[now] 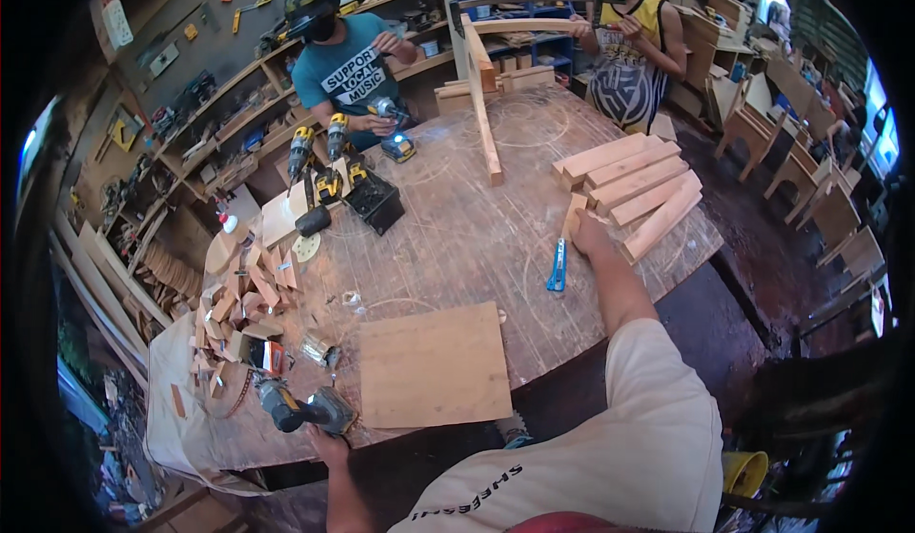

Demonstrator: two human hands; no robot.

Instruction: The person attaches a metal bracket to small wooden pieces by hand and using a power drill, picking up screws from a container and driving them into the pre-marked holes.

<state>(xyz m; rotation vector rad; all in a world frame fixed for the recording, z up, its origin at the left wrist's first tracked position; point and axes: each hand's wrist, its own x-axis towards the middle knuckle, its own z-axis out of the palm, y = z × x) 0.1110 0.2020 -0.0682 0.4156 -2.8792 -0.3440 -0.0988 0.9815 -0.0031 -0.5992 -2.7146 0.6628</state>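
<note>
At the table's near left edge, my left hand (329,444) is closed around the handle of a cordless drill (280,405); its fingers are partly hidden. The drill lies on its side next to a brown rectangular board (436,366). My right arm stretches across the table, and my right hand (592,235) grips a short wooden piece (574,215) beside a stack of wooden bars (637,179). Just left of that hand lies a blue utility knife (557,267), which it does not appear to hold.
Wood offcuts (238,304) are heaped at the left. Several more drills (329,185) stand near a black box (375,201). Across the table, one person (348,76) holds a drill; another (634,52) is at a wooden frame (486,104) with a long clamp (534,1).
</note>
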